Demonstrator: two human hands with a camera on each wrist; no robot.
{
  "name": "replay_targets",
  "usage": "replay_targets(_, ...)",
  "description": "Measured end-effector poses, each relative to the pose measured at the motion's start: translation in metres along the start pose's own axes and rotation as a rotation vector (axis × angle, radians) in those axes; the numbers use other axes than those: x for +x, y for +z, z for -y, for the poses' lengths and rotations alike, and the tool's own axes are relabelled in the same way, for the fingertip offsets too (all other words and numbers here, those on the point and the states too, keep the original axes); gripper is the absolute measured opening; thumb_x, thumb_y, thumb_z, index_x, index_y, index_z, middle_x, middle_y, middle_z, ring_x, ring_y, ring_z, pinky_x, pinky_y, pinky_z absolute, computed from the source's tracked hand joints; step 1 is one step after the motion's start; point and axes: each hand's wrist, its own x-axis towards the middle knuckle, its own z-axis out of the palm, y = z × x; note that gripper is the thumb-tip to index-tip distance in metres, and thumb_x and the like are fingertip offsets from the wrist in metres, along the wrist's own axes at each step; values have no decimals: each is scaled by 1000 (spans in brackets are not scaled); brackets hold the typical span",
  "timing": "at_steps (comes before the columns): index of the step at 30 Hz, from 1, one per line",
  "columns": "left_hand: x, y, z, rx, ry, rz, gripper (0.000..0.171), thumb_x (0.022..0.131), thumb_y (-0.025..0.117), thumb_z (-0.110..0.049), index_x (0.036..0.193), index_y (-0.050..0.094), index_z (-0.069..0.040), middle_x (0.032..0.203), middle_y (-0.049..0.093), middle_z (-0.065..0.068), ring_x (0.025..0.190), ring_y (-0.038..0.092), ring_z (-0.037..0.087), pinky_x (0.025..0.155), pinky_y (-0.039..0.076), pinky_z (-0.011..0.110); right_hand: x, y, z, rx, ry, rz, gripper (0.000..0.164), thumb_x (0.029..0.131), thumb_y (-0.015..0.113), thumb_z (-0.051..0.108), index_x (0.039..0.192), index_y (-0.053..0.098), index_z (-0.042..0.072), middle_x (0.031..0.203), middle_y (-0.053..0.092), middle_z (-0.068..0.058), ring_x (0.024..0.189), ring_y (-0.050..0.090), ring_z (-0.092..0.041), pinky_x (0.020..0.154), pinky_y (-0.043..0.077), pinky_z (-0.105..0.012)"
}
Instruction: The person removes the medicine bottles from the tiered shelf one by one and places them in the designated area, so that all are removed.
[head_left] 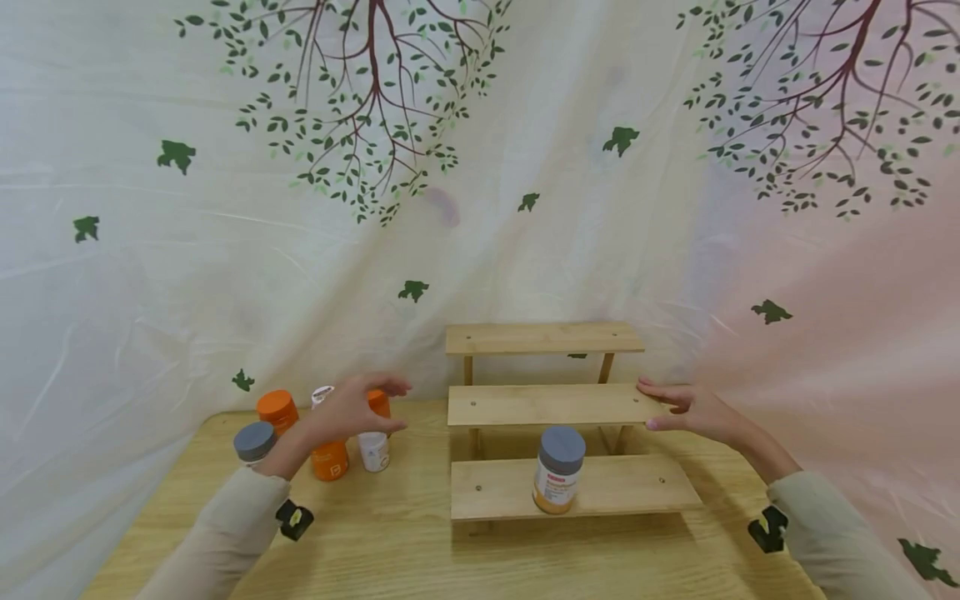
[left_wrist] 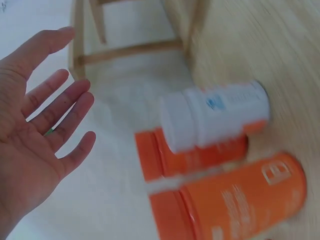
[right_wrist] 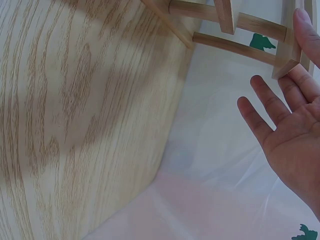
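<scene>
A three-step wooden display shelf (head_left: pixel 525 406) stands on the table. My right hand (head_left: pixel 697 410) grips the right end of its middle board, thumb at the front edge and fingers at the back edge. In the right wrist view, the thumb overlaps the board (right_wrist: pixel 287 55) and the lower two fingers stick out free. My left hand (head_left: pixel 356 408) hangs empty left of the shelf, its fingers spread and apart from the wood. On the lowest board sits a grey-capped supplement jar (head_left: pixel 558 471). Beside the left hand are a white bottle (left_wrist: pixel 220 115) and an orange bottle (left_wrist: pixel 240 200).
Several bottles cluster at the table's left, among them an orange-capped bottle (head_left: pixel 277 408) and a grey-capped jar (head_left: pixel 255 440), partly hidden by my left arm. A pale curtain (head_left: pixel 570 250) with printed branches and leaves hangs behind the wooden table (head_left: pixel 375 550).
</scene>
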Motion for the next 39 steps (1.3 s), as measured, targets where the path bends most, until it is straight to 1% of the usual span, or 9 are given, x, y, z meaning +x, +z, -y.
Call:
replay_targets(8, 17, 16, -29, -70, 92, 43, 58, 83, 86, -29, 132, 65, -7, 126, 71, 9, 117, 66, 28, 105, 51, 53, 0, 0, 1, -2, 12, 6, 69, 95, 73, 23, 152, 43, 0, 161, 32, -23, 145, 33, -52, 107, 41, -69)
replay_targets(14, 34, 34, -53, -205, 161, 114, 57, 83, 85, -22, 134, 63, -7, 126, 71, 15, 116, 67, 32, 105, 51, 53, -1, 1, -1, -7, 4, -2, 68, 95, 73, 23, 151, 44, 0, 160, 33, -22, 144, 36, -51, 106, 42, -68)
replay_targets(18, 44, 51, -68, -300, 141, 201, 62, 84, 85, -24, 138, 60, -9, 129, 69, 13, 120, 64, 28, 108, 50, 50, 1, 2, -4, -18, 7, -14, 67, 95, 72, 22, 152, 44, 1, 160, 34, -20, 144, 36, -50, 106, 43, -67)
replay_targets(22, 52, 68, -78, -360, 124, 280, 64, 86, 83, -25, 142, 57, -9, 132, 67, 8, 121, 63, 19, 109, 49, 40, 3, 3, -7, -19, 20, -14, 68, 95, 72, 25, 152, 43, 2, 161, 33, -18, 144, 35, -48, 107, 42, -67)
replay_targets(24, 55, 76, -82, -391, 124, 307, 63, 86, 82, -23, 142, 56, -10, 134, 66, 7, 121, 62, 14, 110, 49, 41, 2, 2, -6, -11, 19, -7, 69, 95, 72, 26, 152, 43, 1, 161, 33, -19, 145, 35, -48, 108, 41, -67)
replay_targets(26, 58, 83, -85, -428, 133, 325, 63, 87, 82, -20, 143, 56, -9, 135, 65, 10, 120, 62, 12, 111, 48, 45, 1, 2, -4, -5, 14, -4, 69, 95, 73, 26, 152, 43, 0, 161, 33, -19, 144, 36, -49, 107, 42, -68)
replay_targets(29, 61, 92, -89, -467, 151, 346, 64, 87, 81, -16, 143, 54, -7, 138, 63, 13, 123, 62, 16, 112, 48, 46, 0, 3, -1, -1, 8, -5, 67, 95, 73, 23, 151, 44, 0, 160, 34, -20, 144, 37, -49, 106, 42, -68)
replay_targets(33, 64, 100, -94, -507, 171, 369, 66, 87, 81, -12, 145, 52, -5, 139, 63, 9, 127, 61, 22, 109, 51, 36, 1, 3, -1, -7, 11, -6, 67, 95, 72, 23, 151, 44, 0, 160, 34, -20, 144, 36, -50, 107, 42, -68)
replay_targets(39, 68, 109, -101, -599, 179, 421, 67, 87, 80, -7, 147, 51, -9, 142, 61, 4, 126, 61, 10, 107, 52, 35, 1, 1, -2, -9, 8, -8, 68, 95, 73, 25, 152, 44, 1, 160, 34, -20, 144, 36, -49, 107, 42, -68)
